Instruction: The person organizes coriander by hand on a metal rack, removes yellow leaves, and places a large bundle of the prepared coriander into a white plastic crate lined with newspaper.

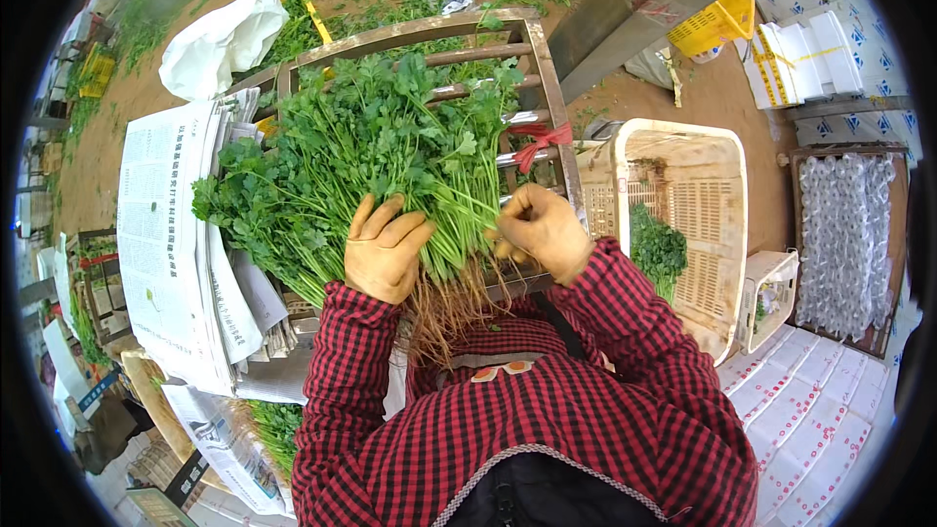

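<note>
A broad heap of leafy coriander (390, 151) lies across a metal rack, its leaves pointing away and its brown roots (439, 307) hanging toward me. My left hand (384, 249), in a tan glove, rests on the stems with its fingers apart and slightly bent. At the right edge of the heap, my right hand (545, 232), gloved the same way, is closed with thumb and forefinger pinching thin coriander stems near the roots. Its lower fingers are partly hidden.
The metal rack (420, 34) has a red tie (539, 144) on its right bar. Newspapers (161, 224) are stacked at left. To the right stands a pale plastic crate (727, 205) with greens (656, 252) inside. A slanting metal post (625, 29) rises behind the rack.
</note>
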`<state>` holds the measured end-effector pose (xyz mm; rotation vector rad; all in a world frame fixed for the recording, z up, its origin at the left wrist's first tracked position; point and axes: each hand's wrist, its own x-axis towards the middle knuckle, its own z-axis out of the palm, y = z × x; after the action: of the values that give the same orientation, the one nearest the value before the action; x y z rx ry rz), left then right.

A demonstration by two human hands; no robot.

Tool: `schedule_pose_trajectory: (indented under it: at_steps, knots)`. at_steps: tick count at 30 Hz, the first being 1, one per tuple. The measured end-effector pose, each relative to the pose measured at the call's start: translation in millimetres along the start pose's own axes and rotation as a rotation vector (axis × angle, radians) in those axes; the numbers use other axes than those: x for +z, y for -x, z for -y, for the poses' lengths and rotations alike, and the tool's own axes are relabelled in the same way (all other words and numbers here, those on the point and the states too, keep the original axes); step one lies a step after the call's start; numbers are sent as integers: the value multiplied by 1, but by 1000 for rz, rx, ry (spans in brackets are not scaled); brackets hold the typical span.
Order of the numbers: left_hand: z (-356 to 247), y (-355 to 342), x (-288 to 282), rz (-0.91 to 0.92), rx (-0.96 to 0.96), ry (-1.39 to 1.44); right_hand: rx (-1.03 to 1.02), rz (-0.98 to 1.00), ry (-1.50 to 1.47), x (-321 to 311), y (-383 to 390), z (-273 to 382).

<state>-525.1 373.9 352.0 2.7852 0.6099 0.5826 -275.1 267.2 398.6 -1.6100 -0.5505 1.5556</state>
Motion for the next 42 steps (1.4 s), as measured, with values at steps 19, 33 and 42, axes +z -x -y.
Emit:
schedule_pose_trajectory:
  at_steps: [19, 33, 42]
  knots:
    - [-1, -8, 8, -49, -191, 70, -518, -100, -362, -51, -8, 98]
    - [-3, -14, 5, -40, -241, 104, -305, -355, 683, 48, -27, -9]
    - [-2, -7, 8, -59, -231, 75, -855, -409, 749, 49, -24, -18]
